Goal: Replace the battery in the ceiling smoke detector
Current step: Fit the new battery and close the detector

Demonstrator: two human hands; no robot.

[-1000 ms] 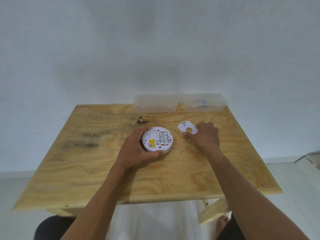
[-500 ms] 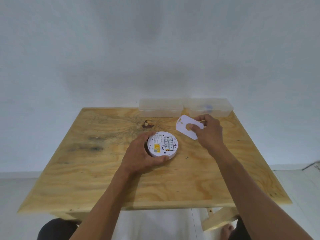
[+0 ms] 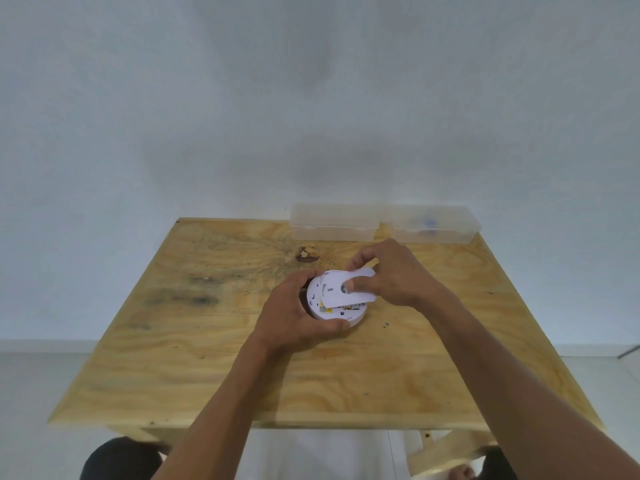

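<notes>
At the table's (image 3: 207, 358) centre, the left hand (image 3: 294, 317) clasps the smoke detector (image 3: 323, 311) from nine o'clock while the right hand (image 3: 388, 275) pinches the cover plate (image 3: 341, 294) over it; best seated flat, tabs aligned, before pressing.

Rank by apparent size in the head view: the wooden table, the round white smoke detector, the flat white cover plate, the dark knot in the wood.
1. Wooden table
2. Round white smoke detector
3. Flat white cover plate, partly hidden by fingers
4. Dark knot
</notes>
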